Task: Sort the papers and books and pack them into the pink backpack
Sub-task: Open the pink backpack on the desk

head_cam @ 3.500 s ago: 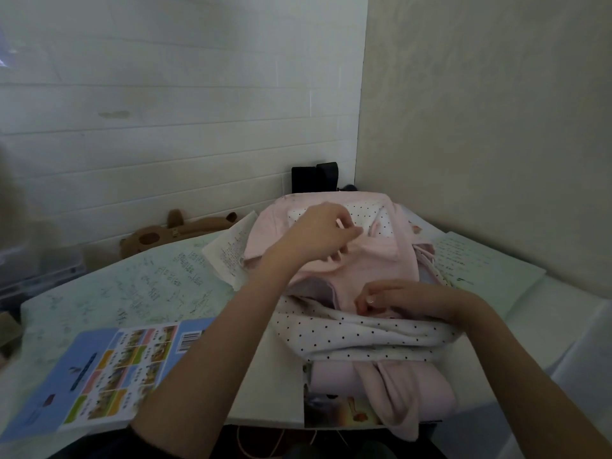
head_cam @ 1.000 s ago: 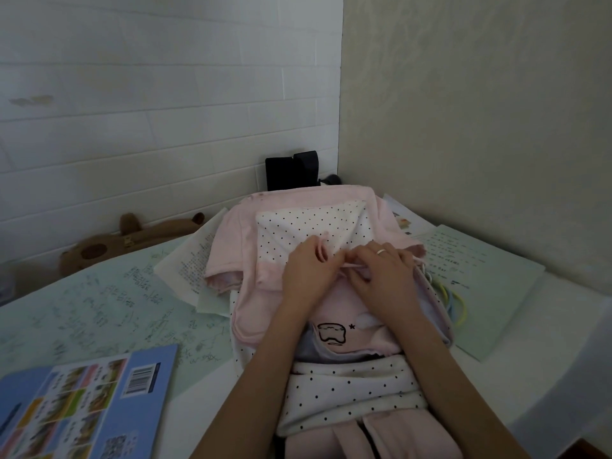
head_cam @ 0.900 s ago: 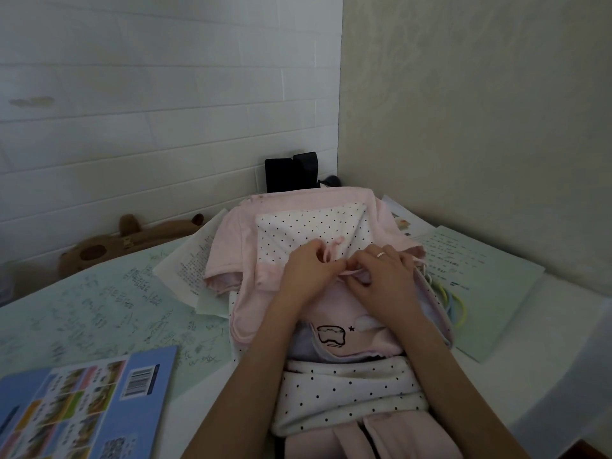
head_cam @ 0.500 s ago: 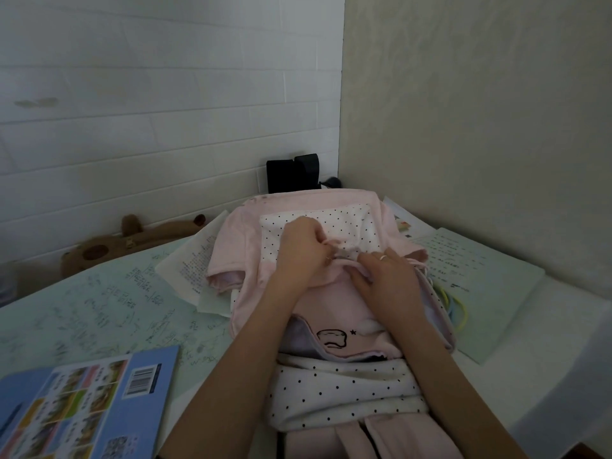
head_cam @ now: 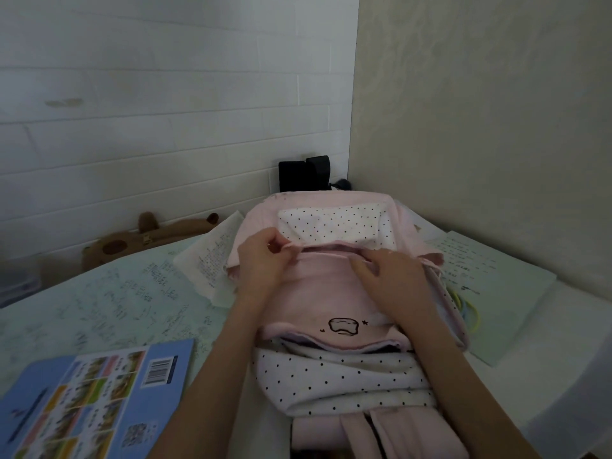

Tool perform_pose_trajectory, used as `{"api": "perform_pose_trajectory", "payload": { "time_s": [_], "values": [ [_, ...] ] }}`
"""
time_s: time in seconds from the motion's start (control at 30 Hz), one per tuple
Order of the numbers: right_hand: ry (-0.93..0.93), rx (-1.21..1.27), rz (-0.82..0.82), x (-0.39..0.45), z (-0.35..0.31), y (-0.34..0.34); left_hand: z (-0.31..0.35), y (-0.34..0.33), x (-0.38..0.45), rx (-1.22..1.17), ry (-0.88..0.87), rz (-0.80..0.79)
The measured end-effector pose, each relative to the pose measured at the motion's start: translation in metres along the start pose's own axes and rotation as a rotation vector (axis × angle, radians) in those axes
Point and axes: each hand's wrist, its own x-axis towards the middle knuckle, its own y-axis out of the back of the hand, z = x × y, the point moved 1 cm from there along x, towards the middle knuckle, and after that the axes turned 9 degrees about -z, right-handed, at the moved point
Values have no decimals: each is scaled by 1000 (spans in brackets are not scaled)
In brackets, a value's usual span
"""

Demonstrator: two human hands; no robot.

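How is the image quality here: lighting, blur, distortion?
Head view: dim, flat indoor light with no glare; wide-angle bending along the white brick wall; the blue picture book at the lower left is softly blurred; the pink fabric backpack and both hands, left and right, are reasonably sharp.

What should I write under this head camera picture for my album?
Two hands, left hand pinching and right hand resting, open the pink backpack beside a blue book.

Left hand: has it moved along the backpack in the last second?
Yes. The left hand slid leftward along the pink backpack pocket edge, away from the right hand, toward the handwritten paper.
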Motion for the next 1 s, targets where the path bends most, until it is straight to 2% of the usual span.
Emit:
{"api": "perform_pose_trajectory", "payload": {
  "time_s": [0.13,0.23,0.3,0.4,0.53,0.6,0.7,0.8,0.87,1.0],
  "values": [
    [70,8,-14,16,-11,5,3,-6,-5,20,-58,-21],
    [-52,-37,13,24,-4,8,0,0,-1,-94,7,90],
    [-120,-53,-28,24,2,9,-4,7,2,-154,50,148],
    [-179,-22,-90,23,7,8,-3,13,6,-117,40,179],
    [-172,-28,-75,22,1,6,-6,16,2,-49,38,228],
    [-89,-38,-62,20,-5,3,-8,12,-1,72,49,201],
    [38,-44,-69,19,-12,3,-4,0,-3,282,90,66],
    [76,-144,-72,14,-17,0,2,-9,1,456,159,-47],
    [55,-230,-57,13,-14,-2,6,-9,6,451,150,-53],
    [-78,-87,-76,21,-4,-1,17,2,11,319,36,47]
  ]
}}
